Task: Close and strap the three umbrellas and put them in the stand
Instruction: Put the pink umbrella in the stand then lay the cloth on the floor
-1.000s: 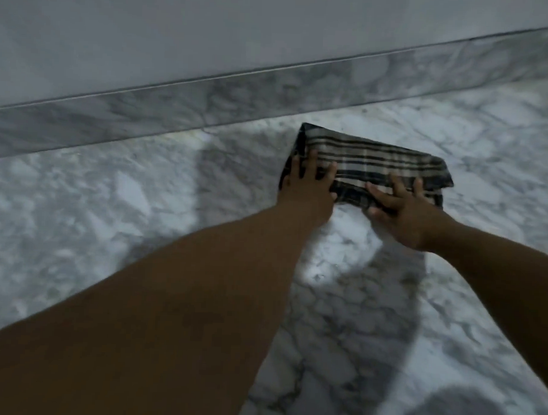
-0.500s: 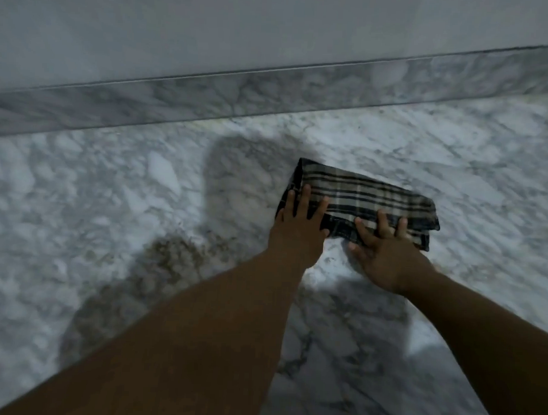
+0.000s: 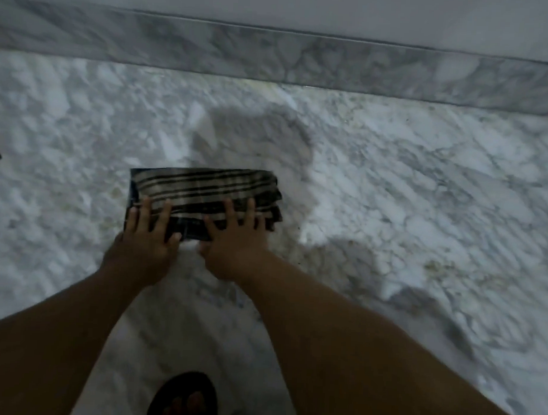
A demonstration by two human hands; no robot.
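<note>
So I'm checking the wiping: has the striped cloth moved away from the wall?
Yes. The striped cloth now lies farther from the marble skirting, pulled back toward the person.

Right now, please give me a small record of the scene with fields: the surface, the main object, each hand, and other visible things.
surface: grey-white marble floor with a marble skirting strip along the wall
main object: folded striped dark-and-beige cloth, flat on the floor
left hand: fingers spread, pressing the cloth's left part
right hand: fingers spread, pressing its right part
other: dark sandal on a foot, bottom edge
umbrellas, stand: not visible
</note>
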